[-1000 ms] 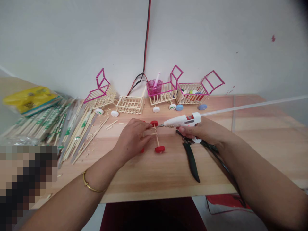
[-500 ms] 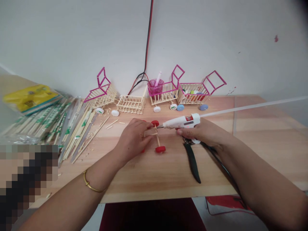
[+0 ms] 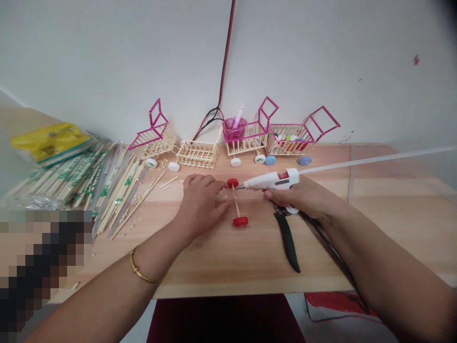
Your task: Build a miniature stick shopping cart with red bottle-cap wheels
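Note:
My left hand (image 3: 200, 202) lies curled over a small stick frame with red cap wheels (image 3: 237, 204) on the wooden table (image 3: 228, 257), fingers pressed on its sticks. My right hand (image 3: 302, 196) grips a white hot glue gun (image 3: 273, 180) with a long clear glue stick (image 3: 374, 159) out the back. The gun's nozzle points left and sits right beside the far red wheel (image 3: 232, 183). The near red wheel (image 3: 240, 221) rests on the table.
Black-handled pliers (image 3: 287, 240) lie under my right wrist. Several stick carts with pink frames (image 3: 250, 136) stand along the wall, with loose caps (image 3: 174, 166). Wrapped chopstick packs (image 3: 89, 183) are piled at left. A red-black cable (image 3: 224, 62) runs up the wall.
The view has shifted slightly. My left hand has spread further over the frame, and the glue gun nozzle stays at the far red wheel.

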Demonstrator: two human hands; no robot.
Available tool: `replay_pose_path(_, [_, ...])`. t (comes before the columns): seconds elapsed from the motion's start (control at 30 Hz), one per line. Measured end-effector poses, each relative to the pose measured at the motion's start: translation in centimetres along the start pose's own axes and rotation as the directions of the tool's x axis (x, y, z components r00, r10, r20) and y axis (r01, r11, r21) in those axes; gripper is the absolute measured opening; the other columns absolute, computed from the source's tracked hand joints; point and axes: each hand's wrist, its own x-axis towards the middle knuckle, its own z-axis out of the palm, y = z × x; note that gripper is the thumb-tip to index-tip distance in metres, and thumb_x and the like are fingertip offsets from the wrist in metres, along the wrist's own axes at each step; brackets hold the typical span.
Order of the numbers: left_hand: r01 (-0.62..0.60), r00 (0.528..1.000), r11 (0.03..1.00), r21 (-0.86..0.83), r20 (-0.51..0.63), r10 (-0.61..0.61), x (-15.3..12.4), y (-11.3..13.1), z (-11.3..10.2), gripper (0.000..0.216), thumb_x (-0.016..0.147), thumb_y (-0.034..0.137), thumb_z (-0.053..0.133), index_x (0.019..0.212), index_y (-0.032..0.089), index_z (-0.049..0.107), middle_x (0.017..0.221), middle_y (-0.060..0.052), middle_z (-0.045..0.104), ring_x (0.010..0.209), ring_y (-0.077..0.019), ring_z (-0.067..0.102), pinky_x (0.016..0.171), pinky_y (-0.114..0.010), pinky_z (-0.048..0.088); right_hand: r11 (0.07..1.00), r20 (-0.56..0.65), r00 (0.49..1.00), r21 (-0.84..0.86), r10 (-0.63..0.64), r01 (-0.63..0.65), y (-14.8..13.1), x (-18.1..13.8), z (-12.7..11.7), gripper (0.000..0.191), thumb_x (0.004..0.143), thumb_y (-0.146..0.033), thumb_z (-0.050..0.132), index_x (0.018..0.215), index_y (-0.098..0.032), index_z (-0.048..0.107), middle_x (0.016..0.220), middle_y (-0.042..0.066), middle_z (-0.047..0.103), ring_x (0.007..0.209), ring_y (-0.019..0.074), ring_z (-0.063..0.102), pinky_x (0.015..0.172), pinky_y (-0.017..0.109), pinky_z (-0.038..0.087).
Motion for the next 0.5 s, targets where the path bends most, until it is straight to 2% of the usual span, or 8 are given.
replay_pose_path(0.17, [0.02, 0.999, 0.999, 0.043, 0.026, -0.022, 0.02, 0.57, 0.04, 0.018, 0.082, 0.036, 0.066, 0.093, 0.023, 0.07, 0.091, -0.006, 0.067, 0.094, -0.0276, 0.056, 0.103, -0.061, 0.024, 0.999, -0.005, 1.0, -0.031, -0.018, 0.018, 0.43, 0.11, -0.21, 0.028, 0.07, -0.044, 0.078, 0.071, -0.02, 0.064, 0.063, 0.0, 0.059, 0.054, 0.0134, 0.048, 0.045, 0.026, 0.033])
replay_pose_path(0.33, [0.031, 0.998, 0.999, 0.021, 0.051, -0.032, 0.25, 0.67, 0.2, 0.018, 0.081, 0.037, 0.067, 0.09, 0.021, 0.07, 0.092, -0.006, 0.066, 0.095, -0.0275, 0.054, 0.103, -0.06, 0.026, 0.999, -0.021, 1.0, -0.048, -0.02, 0.019, 0.14, 0.01, -0.13, 0.023, 0.069, -0.041, 0.08, 0.078, -0.023, 0.068, 0.066, 0.0, 0.061, 0.054, 0.0135, 0.048, 0.045, 0.026, 0.035])
replay_pose_path(0.5, [0.035, 0.999, 0.999, 0.016, 0.013, -0.035, 0.3, 0.7, 0.26, 0.017, 0.077, 0.038, 0.071, 0.081, 0.021, 0.068, 0.091, -0.006, 0.062, 0.095, -0.0272, 0.052, 0.1, -0.056, 0.031, 0.999, -0.014, 1.0, -0.046, -0.02, 0.019, -0.31, -0.1, 0.07, 0.024, 0.068, -0.04, 0.079, 0.078, -0.021, 0.069, 0.062, -0.001, 0.059, 0.051, 0.0121, 0.045, 0.044, 0.026, 0.032])
